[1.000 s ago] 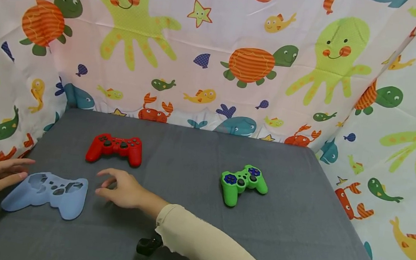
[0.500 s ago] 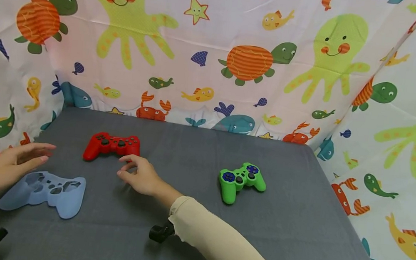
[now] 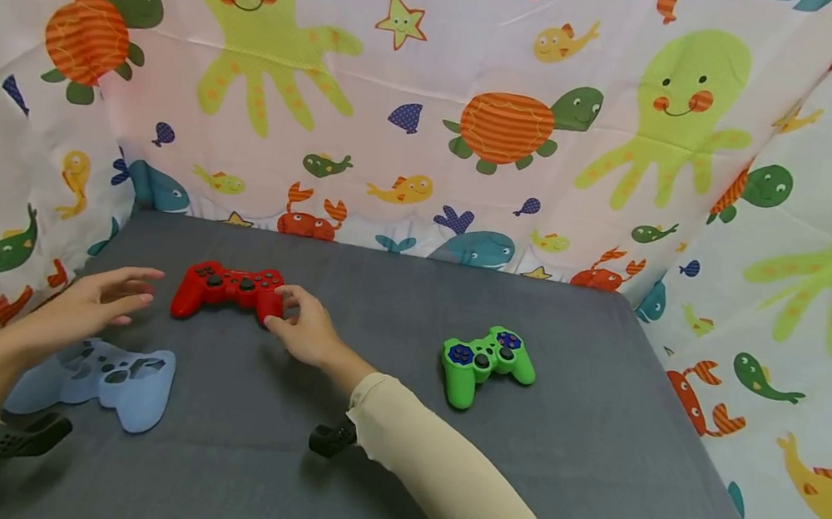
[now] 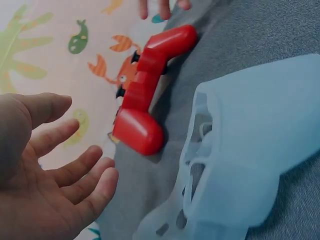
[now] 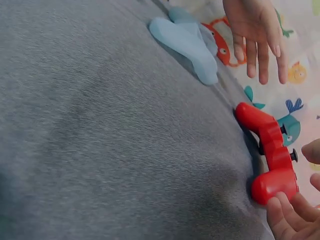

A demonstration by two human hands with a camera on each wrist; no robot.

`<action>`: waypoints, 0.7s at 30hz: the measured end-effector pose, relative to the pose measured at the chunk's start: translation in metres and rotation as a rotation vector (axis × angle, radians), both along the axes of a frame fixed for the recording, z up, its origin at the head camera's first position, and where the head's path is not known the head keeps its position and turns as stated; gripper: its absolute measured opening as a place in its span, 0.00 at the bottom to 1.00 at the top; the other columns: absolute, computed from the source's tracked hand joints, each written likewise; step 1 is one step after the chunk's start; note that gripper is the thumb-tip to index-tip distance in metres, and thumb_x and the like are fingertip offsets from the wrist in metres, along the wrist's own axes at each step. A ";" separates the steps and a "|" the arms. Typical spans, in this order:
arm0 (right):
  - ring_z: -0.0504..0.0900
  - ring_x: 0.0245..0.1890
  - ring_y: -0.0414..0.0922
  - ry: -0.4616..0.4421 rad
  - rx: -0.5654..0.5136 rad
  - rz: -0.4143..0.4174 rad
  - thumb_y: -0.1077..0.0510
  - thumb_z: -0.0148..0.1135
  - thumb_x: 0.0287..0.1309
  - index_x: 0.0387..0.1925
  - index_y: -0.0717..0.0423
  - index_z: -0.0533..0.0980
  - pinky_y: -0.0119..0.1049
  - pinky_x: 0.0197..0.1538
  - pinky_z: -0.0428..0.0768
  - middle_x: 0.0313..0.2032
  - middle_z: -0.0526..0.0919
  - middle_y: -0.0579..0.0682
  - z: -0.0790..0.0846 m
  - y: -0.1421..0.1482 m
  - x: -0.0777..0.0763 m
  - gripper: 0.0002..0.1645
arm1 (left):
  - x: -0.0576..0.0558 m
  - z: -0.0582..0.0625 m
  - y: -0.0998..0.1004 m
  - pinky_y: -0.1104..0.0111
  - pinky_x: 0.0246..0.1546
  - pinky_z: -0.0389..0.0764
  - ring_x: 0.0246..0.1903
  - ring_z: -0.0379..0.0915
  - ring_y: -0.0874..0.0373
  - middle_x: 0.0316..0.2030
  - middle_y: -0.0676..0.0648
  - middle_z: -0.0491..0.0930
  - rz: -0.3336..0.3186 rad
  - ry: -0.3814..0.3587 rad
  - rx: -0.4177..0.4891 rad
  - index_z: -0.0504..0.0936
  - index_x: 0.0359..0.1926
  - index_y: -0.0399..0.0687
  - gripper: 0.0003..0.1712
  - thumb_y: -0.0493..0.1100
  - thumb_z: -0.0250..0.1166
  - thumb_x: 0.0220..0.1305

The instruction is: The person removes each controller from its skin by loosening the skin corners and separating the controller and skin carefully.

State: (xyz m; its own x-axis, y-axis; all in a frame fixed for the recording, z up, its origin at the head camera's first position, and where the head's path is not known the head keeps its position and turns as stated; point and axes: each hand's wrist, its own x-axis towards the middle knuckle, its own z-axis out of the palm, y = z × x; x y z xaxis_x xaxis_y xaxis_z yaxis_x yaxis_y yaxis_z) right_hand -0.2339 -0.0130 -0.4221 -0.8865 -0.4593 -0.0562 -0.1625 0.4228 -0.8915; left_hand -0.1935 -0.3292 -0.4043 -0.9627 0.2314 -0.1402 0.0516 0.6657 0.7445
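Note:
A red game controller (image 3: 221, 287) lies toward the back left of the grey table. My right hand (image 3: 310, 331) is at its right grip, fingers spread and loosely bent; in the right wrist view the fingertips (image 5: 280, 202) are close beside that grip, and I cannot tell whether they touch it. My left hand (image 3: 98, 301) hovers to the left of the controller, fingers relaxed, holding nothing. Below it a light blue silicone controller cover (image 3: 136, 387) with cut-out holes lies flat, partly hidden by the left forearm. The left wrist view shows this cover (image 4: 255, 125) close up.
A green game controller (image 3: 481, 364) with dark blue button areas lies right of the middle of the table (image 3: 591, 477). A white curtain (image 3: 452, 37) printed with sea animals hangs behind and along both sides. Black wrist straps sit on both forearms.
My left hand has moved from the blue cover up and right, toward the red controller. My right hand has moved up and right to the controller's right grip. The controllers and cover stay put.

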 end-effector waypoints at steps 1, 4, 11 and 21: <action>0.83 0.44 0.46 -0.001 0.010 -0.014 0.55 0.61 0.70 0.70 0.51 0.68 0.31 0.40 0.80 0.64 0.73 0.59 0.000 0.000 -0.002 0.29 | -0.003 0.000 0.003 0.62 0.47 0.84 0.57 0.77 0.57 0.71 0.25 0.60 -0.002 -0.008 -0.004 0.54 0.77 0.40 0.36 0.55 0.49 0.80; 0.81 0.48 0.47 -0.004 0.040 -0.041 0.54 0.61 0.70 0.72 0.48 0.65 0.33 0.43 0.79 0.65 0.72 0.59 0.001 -0.002 -0.006 0.32 | -0.012 0.000 0.011 0.49 0.51 0.83 0.64 0.65 0.27 0.71 0.23 0.57 -0.013 -0.020 -0.021 0.49 0.80 0.42 0.38 0.55 0.49 0.80; 0.77 0.59 0.52 -0.076 0.052 -0.037 0.55 0.61 0.70 0.77 0.45 0.58 0.42 0.54 0.80 0.68 0.70 0.58 -0.001 -0.006 -0.016 0.39 | -0.031 -0.005 0.016 0.40 0.55 0.77 0.66 0.58 0.21 0.72 0.20 0.53 -0.024 -0.033 -0.043 0.44 0.81 0.45 0.41 0.52 0.53 0.79; 0.78 0.50 0.44 -0.179 -0.037 -0.039 0.58 0.64 0.67 0.79 0.39 0.54 0.40 0.51 0.79 0.66 0.73 0.58 -0.007 -0.009 -0.023 0.45 | -0.047 -0.017 0.015 0.42 0.53 0.80 0.66 0.58 0.20 0.71 0.17 0.52 -0.027 -0.070 -0.024 0.39 0.81 0.43 0.45 0.51 0.55 0.78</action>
